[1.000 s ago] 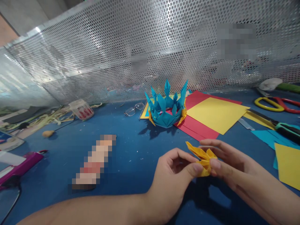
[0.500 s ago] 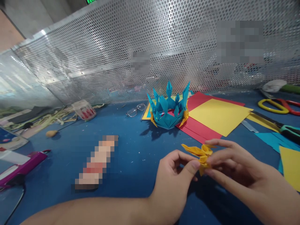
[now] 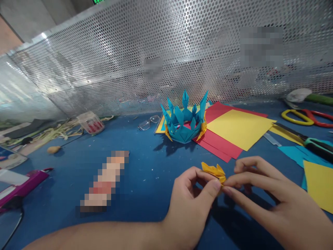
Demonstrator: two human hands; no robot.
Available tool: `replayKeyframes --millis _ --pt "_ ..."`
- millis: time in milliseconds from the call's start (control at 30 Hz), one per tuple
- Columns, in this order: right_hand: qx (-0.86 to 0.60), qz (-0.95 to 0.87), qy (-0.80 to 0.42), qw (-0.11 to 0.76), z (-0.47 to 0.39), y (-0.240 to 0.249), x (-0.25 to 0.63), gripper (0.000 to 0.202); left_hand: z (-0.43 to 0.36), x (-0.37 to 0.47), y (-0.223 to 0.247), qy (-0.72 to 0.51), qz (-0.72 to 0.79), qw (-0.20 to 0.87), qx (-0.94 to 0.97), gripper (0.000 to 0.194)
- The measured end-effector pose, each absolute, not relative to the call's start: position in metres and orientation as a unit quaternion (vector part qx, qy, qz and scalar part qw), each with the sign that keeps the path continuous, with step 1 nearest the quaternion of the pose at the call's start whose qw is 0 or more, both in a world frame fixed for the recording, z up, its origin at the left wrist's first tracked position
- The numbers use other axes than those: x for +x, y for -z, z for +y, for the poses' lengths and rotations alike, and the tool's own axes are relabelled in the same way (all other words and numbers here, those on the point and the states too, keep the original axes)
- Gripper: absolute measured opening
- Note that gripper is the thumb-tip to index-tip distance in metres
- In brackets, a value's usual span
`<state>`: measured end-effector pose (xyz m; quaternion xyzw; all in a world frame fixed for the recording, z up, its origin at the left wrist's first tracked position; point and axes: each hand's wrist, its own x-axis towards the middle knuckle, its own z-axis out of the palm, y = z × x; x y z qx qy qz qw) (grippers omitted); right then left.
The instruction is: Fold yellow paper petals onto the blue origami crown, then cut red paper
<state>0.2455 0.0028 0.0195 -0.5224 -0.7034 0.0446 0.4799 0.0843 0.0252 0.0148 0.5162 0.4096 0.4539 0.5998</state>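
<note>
A small folded piece of orange-yellow paper (image 3: 215,171) is held above the blue table, in front of the papers. My left hand (image 3: 195,198) pinches it between thumb and fingers, which hide its lower part. With thumb and index fingertip, my right hand (image 3: 270,194) grips its near right edge; the other fingers are bent and apart from it. Beyond my hands stands a blue folded-paper crown (image 3: 185,133) with upright points and orange-yellow pieces at its left and right sides.
Red sheets (image 3: 221,144) and a yellow sheet (image 3: 240,128) lie right of the crown. Farther right are scissors with yellow and red handles (image 3: 298,117) and a dark-and-teal-handled tool (image 3: 318,146). Glasses (image 3: 148,123) and a clear cup (image 3: 90,123) stand left. A perforated metal screen (image 3: 125,69) closes the back.
My right fingers have shifted lower on the orange-yellow paper, and its outspread right-hand flaps no longer show. The view has turned slightly, moving the table's things a little left.
</note>
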Motion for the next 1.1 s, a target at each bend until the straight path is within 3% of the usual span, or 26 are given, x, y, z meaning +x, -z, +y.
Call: replayKeyframes --millis 400,567,667,900,1100 --pt "-0.539 -0.700 -0.038 0.467 0.009 -0.022 0.250 0.044 0.024 0.083 -0.017 -0.438 0.436 0.590 0.519 0.016" --pt "-0.499 -0.743 0.030 0.445 0.008 -0.014 0.255 0.030 0.026 0.076 -0.022 -0.477 0.403 0.441 0.645 0.002" --pt "-0.491 -0.751 0.074 0.434 0.006 -0.009 0.258 0.024 0.030 0.074 -0.023 -0.473 0.405 0.362 0.694 0.005" --pt "-0.462 -0.773 0.098 0.424 0.007 -0.015 0.256 0.023 0.039 0.076 -0.019 -0.393 0.448 0.428 0.680 0.004" --pt "-0.454 -0.782 0.026 0.426 0.003 -0.016 0.256 0.016 0.038 0.076 -0.021 -0.405 0.432 0.433 0.679 0.009"
